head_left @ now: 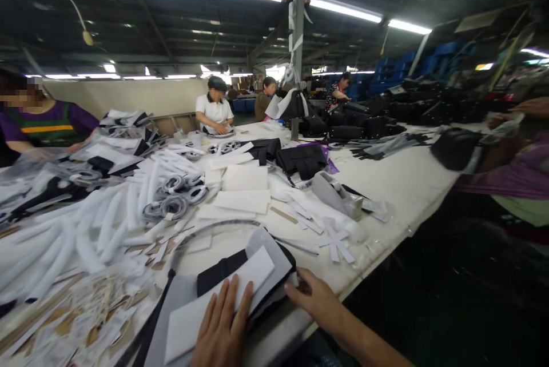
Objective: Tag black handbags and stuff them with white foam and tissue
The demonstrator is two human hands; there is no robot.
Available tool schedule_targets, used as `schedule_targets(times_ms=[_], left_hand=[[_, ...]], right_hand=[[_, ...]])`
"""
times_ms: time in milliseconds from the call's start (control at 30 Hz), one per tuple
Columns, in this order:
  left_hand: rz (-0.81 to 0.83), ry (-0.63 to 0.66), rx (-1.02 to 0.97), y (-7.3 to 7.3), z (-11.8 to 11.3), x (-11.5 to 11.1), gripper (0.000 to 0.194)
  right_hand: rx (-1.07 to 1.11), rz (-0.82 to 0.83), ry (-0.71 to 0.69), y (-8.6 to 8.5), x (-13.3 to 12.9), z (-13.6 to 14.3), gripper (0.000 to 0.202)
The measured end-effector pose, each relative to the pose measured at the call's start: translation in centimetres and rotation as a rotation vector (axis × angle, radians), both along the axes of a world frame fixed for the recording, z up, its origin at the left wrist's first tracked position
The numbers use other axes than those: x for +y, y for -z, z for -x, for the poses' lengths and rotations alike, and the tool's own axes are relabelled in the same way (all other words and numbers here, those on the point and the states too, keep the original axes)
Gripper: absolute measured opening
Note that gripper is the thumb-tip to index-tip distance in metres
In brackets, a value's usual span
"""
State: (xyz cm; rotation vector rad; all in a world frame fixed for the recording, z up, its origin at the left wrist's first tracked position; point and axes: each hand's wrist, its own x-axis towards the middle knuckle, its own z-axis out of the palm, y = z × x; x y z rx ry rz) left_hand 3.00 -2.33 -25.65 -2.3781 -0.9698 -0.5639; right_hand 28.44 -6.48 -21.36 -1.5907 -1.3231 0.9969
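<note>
Near the table's front edge lies a black handbag (pixel 223 271) with a long looped handle (pixel 206 225), partly wrapped in grey-white sheeting (pixel 261 238). A white foam sheet (pixel 184 318) rests slantwise on top of it. My left hand (pixel 225 318) presses flat on the foam, fingers stretched out. At the bag's right edge, my right hand (pixel 315 295) has its thumb and curled fingers around the side; some fingertips are hidden.
White foam tubes (pixel 114 221), coiled grey straps (pixel 174 204) and tags (pixel 98 321) cover the left side. Foam sheets (pixel 244 178) and black bags (pixel 302 160) lie ahead. A post (pixel 299 30) rises mid-table. Several people work around it, one person's purple sleeve (pixel 506 170) at right.
</note>
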Motion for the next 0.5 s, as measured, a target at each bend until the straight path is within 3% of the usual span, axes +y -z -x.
schedule_targets(times_ms=[200, 333, 500], left_hand=[[0.014, 0.011, -0.057, -0.3, 0.1, -0.5, 0.077], [0.015, -0.042, -0.119, -0.3, 0.7, -0.5, 0.074], [-0.001, 0.012, -0.125, -0.4, 1.7, 0.2, 0.074]], right_hand=[[0.082, -0.046, 0.001, -0.8, 0.4, 0.7, 0.032], [0.250, -0.077, -0.013, -2.2, 1.0, 1.2, 0.037], [0.386, -0.106, -0.086, -3.5, 0.9, 1.5, 0.044]])
